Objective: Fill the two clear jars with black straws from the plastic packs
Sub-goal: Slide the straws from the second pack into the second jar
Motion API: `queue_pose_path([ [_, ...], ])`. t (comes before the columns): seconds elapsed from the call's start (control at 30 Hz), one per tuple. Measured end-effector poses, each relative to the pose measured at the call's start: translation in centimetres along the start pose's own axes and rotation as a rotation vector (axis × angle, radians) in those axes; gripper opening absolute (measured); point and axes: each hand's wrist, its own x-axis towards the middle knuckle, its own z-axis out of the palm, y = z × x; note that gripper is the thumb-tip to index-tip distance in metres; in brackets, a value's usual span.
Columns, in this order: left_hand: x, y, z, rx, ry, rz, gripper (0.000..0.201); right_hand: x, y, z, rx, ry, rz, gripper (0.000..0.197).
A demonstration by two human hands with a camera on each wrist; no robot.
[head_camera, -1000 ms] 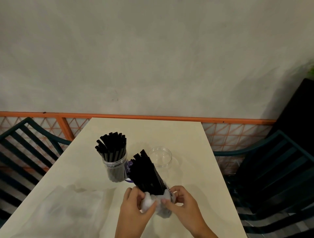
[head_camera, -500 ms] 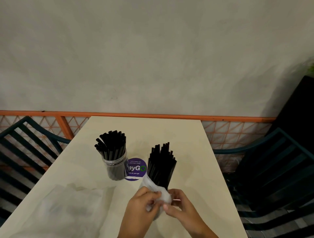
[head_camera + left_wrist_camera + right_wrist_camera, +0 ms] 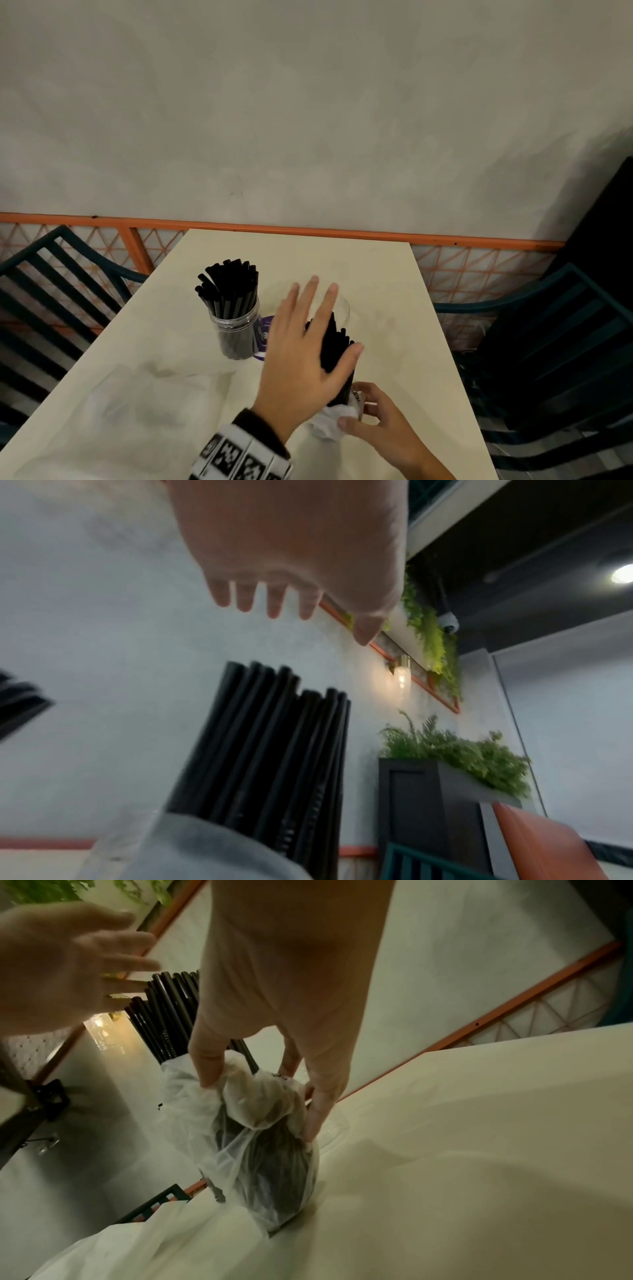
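My left hand (image 3: 301,356) hangs over the bundle of black straws (image 3: 334,349), fingers spread and gripping nothing, while my right hand (image 3: 376,423) pinches the crumpled plastic pack (image 3: 329,421) at its base on the table (image 3: 394,281). The empty jar (image 3: 342,308) stands just behind; the filled jar (image 3: 236,329) sits to the left. I judge the loose straws could fan out and topple, since only the thin pack holds them upright
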Motion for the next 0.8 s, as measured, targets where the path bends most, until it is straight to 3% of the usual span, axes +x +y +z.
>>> queue_pose_path([
  [0.1, 0.4, -0.2, 2.7, 0.198, -0.270, -0.060, 0.056, 0.5, 0.1, 0.3, -0.064, -0.062, 0.043, 0.084],
  [0.17, 0.4, -0.4, 3.4, 0.250, -0.368, -0.082, 0.045, 0.7, 0.3, 0.4, -0.069, -0.086, 0.082, 0.094],
  [0.27, 0.5, -0.6, 3.7, 0.277, -0.339, -0.011, 0.044, 0.8, 0.6, 0.3, -0.015, -0.094, 0.103, 0.099],
  [0.43, 0.4, -0.9, 2.9, 0.249, -0.392, 0.060, 0.041, 0.6, 1.4, 0.6, 0.021, -0.018, 0.073, 0.083],
  [0.57, 0.2, -1.9, 2.2, 0.002, -0.325, -0.014, 0.057, 0.3, 0.5, 0.8, -0.044, 0.138, 0.020, 0.042],
  [0.7, -0.2, -2.5, 1.1, -0.314, -0.153, -0.171, 0.055, -0.3, -1.5, -0.9, -0.175, 0.358, -0.205, 0.042],
  [0.8, 0.3, -2.7, 0.6, -0.434, -0.128, -0.188, 0.048, -0.7, -3.9, -3.6, -0.370, 0.511, -0.433, 0.052],
])
